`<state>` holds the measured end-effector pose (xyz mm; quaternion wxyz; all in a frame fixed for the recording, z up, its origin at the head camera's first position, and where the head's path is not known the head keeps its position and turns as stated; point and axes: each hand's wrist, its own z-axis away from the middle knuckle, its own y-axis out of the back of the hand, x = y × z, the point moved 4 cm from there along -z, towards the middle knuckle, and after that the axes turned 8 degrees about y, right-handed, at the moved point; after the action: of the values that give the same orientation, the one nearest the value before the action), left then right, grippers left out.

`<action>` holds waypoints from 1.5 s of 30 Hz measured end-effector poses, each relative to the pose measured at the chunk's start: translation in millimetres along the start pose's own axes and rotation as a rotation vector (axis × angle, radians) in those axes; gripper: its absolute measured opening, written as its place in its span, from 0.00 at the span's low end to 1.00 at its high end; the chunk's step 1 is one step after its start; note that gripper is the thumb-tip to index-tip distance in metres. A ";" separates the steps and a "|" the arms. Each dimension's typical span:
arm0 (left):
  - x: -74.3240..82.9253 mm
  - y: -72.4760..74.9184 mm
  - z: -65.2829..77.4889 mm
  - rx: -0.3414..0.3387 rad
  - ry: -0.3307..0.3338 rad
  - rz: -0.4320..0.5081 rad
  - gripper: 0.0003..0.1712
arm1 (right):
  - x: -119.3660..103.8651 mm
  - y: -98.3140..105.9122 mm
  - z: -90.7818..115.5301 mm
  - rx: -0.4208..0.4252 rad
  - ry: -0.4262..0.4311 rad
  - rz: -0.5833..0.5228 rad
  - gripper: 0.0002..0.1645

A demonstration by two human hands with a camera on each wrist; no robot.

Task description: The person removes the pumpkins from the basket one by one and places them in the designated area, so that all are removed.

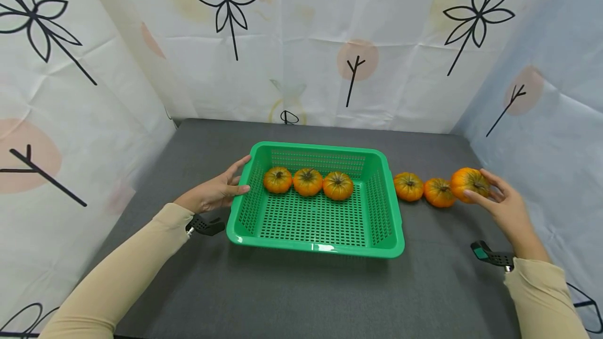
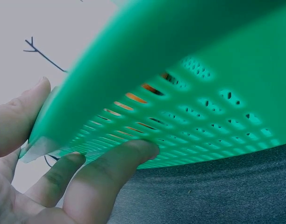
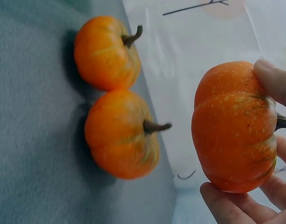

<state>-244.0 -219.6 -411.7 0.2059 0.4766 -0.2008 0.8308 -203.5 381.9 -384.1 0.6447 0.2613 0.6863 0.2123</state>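
A green plastic basket (image 1: 313, 250) with slotted walls stands on the grey table, three small orange pumpkins in a row inside it. At its left end my left hand (image 1: 216, 190) grips the rim, thumb on the edge and fingers (image 2: 105, 179) against the outer wall. My right hand (image 1: 511, 211) holds an orange pumpkin (image 1: 468, 184) between thumb and fingertips, lifted off the table in the right wrist view. Nearby, two more pumpkins, one (image 1: 408, 187) by the basket's right side and another (image 1: 439, 192) touching it, sit on the table with stems showing.
The grey tabletop (image 1: 301, 297) extends in front of the basket. White fabric walls (image 1: 311, 25) printed with black flowers and twigs enclose the table at the back and both sides. The right fabric wall stands close beyond my right hand.
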 end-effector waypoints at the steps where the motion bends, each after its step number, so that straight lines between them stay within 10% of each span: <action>1: 0.0 0.1 0.1 -0.002 -0.002 0.000 0.55 | 2.5 0.8 0.9 0.006 -0.010 -0.007 0.43; 45: -0.5 1.4 0.1 0.009 0.007 0.027 0.55 | 65.8 -1.8 -10.9 -0.078 -0.134 0.138 0.52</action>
<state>-244.5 -220.9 -412.3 0.1935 0.4717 -0.2028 0.8360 -216.6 422.6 -435.3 0.6825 0.2963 0.6133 0.2650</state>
